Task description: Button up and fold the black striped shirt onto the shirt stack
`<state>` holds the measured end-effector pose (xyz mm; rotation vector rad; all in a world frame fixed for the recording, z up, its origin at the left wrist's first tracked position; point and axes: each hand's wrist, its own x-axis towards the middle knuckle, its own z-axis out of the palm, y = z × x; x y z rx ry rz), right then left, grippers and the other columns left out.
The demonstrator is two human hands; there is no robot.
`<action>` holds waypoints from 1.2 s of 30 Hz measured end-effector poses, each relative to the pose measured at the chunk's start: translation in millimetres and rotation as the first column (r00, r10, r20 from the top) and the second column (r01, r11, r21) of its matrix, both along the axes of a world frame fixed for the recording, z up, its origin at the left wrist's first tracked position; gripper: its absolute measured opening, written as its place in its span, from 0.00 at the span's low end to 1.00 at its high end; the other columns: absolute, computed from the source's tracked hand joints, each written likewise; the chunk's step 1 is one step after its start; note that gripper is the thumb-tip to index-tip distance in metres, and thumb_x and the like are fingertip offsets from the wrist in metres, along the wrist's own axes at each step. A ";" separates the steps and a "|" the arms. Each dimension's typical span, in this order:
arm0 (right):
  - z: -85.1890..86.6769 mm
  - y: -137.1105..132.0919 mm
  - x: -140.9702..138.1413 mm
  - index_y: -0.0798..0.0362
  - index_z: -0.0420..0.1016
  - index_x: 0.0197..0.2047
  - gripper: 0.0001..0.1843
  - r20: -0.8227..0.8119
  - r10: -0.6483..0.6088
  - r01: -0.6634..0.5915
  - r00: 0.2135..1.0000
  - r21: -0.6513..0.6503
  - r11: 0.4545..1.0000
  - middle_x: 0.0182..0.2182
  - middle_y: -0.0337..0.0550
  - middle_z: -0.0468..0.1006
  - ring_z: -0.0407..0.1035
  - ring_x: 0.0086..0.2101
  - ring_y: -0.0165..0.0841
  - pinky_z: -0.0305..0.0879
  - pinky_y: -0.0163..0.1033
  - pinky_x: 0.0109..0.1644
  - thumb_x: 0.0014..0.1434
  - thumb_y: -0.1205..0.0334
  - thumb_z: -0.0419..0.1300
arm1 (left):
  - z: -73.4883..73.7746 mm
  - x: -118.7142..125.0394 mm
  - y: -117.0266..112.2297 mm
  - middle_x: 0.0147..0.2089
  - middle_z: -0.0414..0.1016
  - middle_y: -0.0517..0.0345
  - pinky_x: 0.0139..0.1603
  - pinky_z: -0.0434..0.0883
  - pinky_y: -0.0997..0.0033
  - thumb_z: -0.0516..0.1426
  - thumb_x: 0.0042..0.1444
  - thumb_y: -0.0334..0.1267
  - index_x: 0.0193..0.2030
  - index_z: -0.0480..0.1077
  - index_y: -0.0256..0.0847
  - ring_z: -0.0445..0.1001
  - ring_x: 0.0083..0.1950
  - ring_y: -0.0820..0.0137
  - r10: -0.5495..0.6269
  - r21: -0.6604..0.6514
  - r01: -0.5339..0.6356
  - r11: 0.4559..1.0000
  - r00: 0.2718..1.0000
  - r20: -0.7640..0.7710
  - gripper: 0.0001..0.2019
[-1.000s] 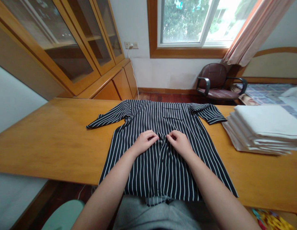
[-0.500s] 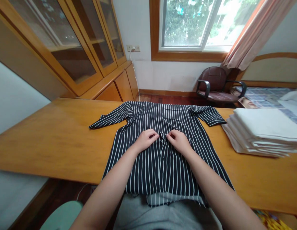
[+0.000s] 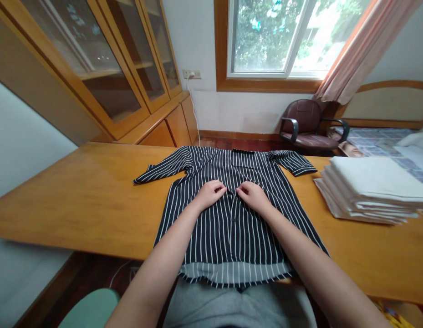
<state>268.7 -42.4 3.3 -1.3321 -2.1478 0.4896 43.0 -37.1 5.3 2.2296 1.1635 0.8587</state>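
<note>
1. The left hand [image 3: 211, 193] has thumb and fingertips drawn together, seemingly pinching cloth on the left of the shirt's front opening.
2. The right hand [image 3: 254, 197] mirrors it on the opening's right, also seemingly pinching; the fingertips are near each other yet apart, probably because the two front edges meet between them.
3. The striped shirt [image 3: 211, 237] lies front up, sleeves out to both sides, which presumably leaves its button line within reach of both hands. Its hem hangs towards the lap, baring the paler inside of the back.
4. Under the shirt, the wooden table [image 3: 102, 191] gives a flat support.
5. Right of the shirt, just beyond its sleeve, sits a white folded stack [image 3: 389, 177], perhaps set aside to leave room.
6. Beyond the shirt stands a maroon chair [image 3: 303, 120].
</note>
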 end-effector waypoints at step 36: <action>36.5 -69.4 -17.6 0.51 0.68 0.32 0.04 0.219 0.308 -0.242 0.926 -0.283 0.928 0.27 0.37 0.74 0.65 0.27 0.29 0.52 0.34 0.31 0.56 0.68 0.60 | -0.2 -0.8 -2.8 0.35 0.77 0.57 0.44 0.70 0.69 0.53 0.64 0.37 0.30 0.74 0.40 0.75 0.39 0.68 0.037 0.008 -0.038 0.999 0.997 0.073 0.13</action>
